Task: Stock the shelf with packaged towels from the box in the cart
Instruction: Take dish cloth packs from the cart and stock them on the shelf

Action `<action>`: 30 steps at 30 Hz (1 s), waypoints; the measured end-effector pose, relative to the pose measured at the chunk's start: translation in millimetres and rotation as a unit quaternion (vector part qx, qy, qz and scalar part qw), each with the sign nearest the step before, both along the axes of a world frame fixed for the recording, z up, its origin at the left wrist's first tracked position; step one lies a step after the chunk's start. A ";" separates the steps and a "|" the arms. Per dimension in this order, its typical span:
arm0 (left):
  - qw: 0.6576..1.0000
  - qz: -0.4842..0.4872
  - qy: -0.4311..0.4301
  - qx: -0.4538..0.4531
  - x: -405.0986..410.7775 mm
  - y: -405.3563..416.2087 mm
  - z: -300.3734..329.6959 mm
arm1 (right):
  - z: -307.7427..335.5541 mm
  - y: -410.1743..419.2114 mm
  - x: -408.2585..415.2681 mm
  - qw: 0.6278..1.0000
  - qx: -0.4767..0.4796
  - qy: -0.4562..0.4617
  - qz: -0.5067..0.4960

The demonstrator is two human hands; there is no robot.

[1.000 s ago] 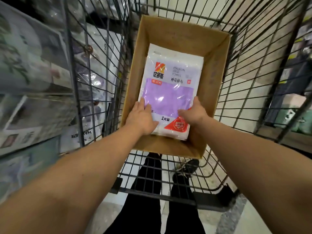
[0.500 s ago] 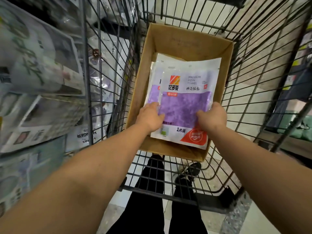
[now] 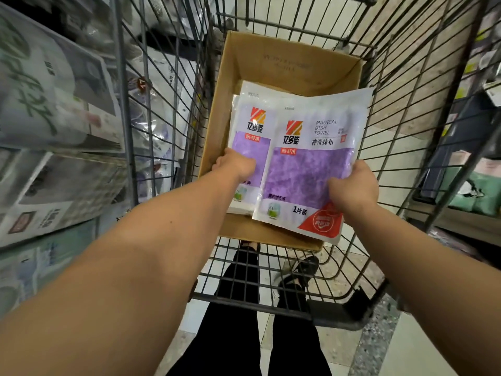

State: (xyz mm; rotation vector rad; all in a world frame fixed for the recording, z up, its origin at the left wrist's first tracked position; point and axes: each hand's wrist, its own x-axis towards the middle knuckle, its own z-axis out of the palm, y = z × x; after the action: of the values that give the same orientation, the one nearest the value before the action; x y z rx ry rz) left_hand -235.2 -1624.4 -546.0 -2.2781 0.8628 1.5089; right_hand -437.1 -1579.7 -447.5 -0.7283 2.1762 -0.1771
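Purple-and-white towel pack (image 3: 306, 169) is up above the cardboard box (image 3: 271, 63), tilted, its right edge past the box wall & over the cart (image 3: 406, 109) wire. Right hand (image 3: 353, 187) grips it at the lower right, thumb on the front, fingers curled behind. Print reads "MAGICAL DISH TOWEL", red corner badge at the bottom. Left hand (image 3: 235, 164) is lower, inside the box, on the next pack (image 3: 249, 137) of the stack; fingers look curled at the pack's left edge, but can't tell if they're pinching or just resting. At least 2 more packs lie flat in the box under it. Box sits in the wire cart, toward the front. Shelf goods (image 3: 51, 99) w/ printed wrappers run along the left, blurred. Black trousers (image 3: 235, 335) & a dark shoe (image 3: 301, 270) show through the cart floor.
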 end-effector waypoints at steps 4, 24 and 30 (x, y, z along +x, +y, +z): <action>0.997 -0.073 -0.007 0.003 -4.3 3.9 16.9 | 5.0 -3.5 -3.1 0.999 0.006 -0.006 -0.035; 0.975 0.166 0.110 -0.095 13.0 11.4 36.2 | 21.0 6.7 -21.1 0.982 -0.004 -0.136 -0.128; 0.964 0.181 0.137 -0.135 23.4 3.9 81.5 | 62.2 1.7 -19.1 0.969 -0.074 -0.201 -0.124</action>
State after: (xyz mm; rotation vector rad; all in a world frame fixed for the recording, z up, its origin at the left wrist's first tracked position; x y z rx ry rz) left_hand -211.8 -1620.6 -464.5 -2.5716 0.7913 2.0123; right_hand -456.2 -1578.0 -385.4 -0.4497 1.8681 -0.5716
